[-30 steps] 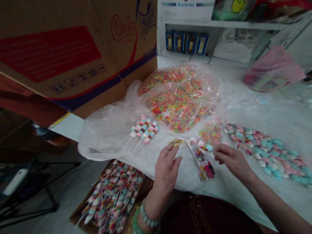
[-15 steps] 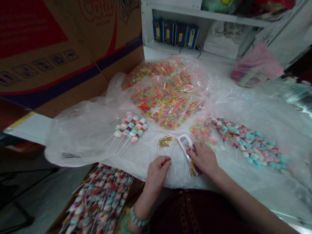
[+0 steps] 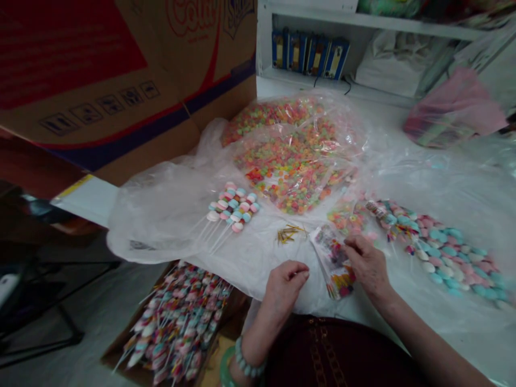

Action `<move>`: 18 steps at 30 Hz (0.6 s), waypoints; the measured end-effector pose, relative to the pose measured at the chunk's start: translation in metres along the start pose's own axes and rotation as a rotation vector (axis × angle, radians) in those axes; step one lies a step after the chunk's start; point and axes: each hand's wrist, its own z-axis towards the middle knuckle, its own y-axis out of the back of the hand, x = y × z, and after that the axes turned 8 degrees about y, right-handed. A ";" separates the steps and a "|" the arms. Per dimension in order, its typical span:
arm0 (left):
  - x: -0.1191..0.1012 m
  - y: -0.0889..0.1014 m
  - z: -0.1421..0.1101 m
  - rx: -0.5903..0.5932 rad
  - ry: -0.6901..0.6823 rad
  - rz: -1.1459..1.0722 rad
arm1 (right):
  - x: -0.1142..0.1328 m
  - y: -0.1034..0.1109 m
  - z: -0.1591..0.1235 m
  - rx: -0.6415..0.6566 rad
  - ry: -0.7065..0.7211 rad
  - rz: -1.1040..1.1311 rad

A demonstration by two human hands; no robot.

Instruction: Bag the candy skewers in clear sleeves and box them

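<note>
A small stack of printed clear plastic bags (image 3: 331, 252) lies on the white plastic sheet in front of me. At its right edge my right hand (image 3: 368, 266) pinches a printed bag between thumb and fingertips. My left hand (image 3: 285, 287) hovers left of the stack, thumb and fingers pressed together; anything between them is too small to make out. Gold twist ties (image 3: 288, 234) lie in a loose pile just beyond the left hand. Farther left rest several marshmallow skewers (image 3: 233, 209) on white sticks, side by side.
Large clear bags of ring-shaped candy (image 3: 298, 156) fill the middle back. Loose marshmallows (image 3: 455, 250) and wrapped skewers (image 3: 393, 217) lie to the right. A box of packed skewers (image 3: 177, 322) stands below the table's left edge. A big carton (image 3: 161, 118) blocks the back left.
My right hand has shifted from on top of the bag stack to its right edge, and the bag there now looks spread and wrinkled. The camera has turned slightly left.
</note>
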 end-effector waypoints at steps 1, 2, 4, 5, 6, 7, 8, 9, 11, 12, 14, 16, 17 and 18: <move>-0.001 -0.001 -0.002 0.016 0.000 -0.010 | 0.001 -0.001 0.000 0.030 -0.022 -0.008; -0.001 -0.001 -0.003 0.027 0.002 -0.022 | 0.002 -0.001 0.001 0.047 -0.035 -0.031; -0.001 0.000 -0.005 0.035 0.016 -0.059 | 0.002 0.000 0.004 0.050 0.005 -0.089; 0.000 0.001 -0.006 0.037 0.030 -0.085 | 0.003 0.002 0.006 0.033 0.065 -0.111; 0.000 0.003 -0.006 0.045 0.046 -0.114 | 0.005 0.005 0.007 -0.004 0.136 -0.117; 0.000 0.004 -0.007 0.053 0.064 -0.149 | 0.008 0.007 0.009 -0.054 0.200 -0.097; -0.001 0.005 -0.006 0.060 0.082 -0.194 | 0.014 0.009 0.010 -0.098 0.238 -0.048; -0.002 0.006 -0.006 0.061 0.096 -0.254 | 0.022 0.010 0.011 -0.117 0.236 0.032; -0.006 0.007 -0.006 0.074 0.109 -0.423 | 0.045 0.006 0.012 -0.028 0.132 0.271; -0.008 0.008 -0.005 0.100 0.114 -0.525 | 0.059 0.001 0.012 0.075 0.066 0.413; -0.012 0.012 -0.005 0.138 0.126 -0.718 | 0.088 -0.017 0.012 0.285 -0.032 0.655; -0.011 0.022 -0.005 0.072 0.137 -0.845 | 0.114 -0.042 0.014 0.373 -0.065 0.769; -0.009 0.029 -0.006 -0.009 0.141 -0.874 | 0.125 -0.057 0.016 0.389 -0.062 0.791; -0.006 0.038 -0.006 -0.105 0.146 -0.883 | 0.134 -0.071 0.019 0.411 -0.056 0.805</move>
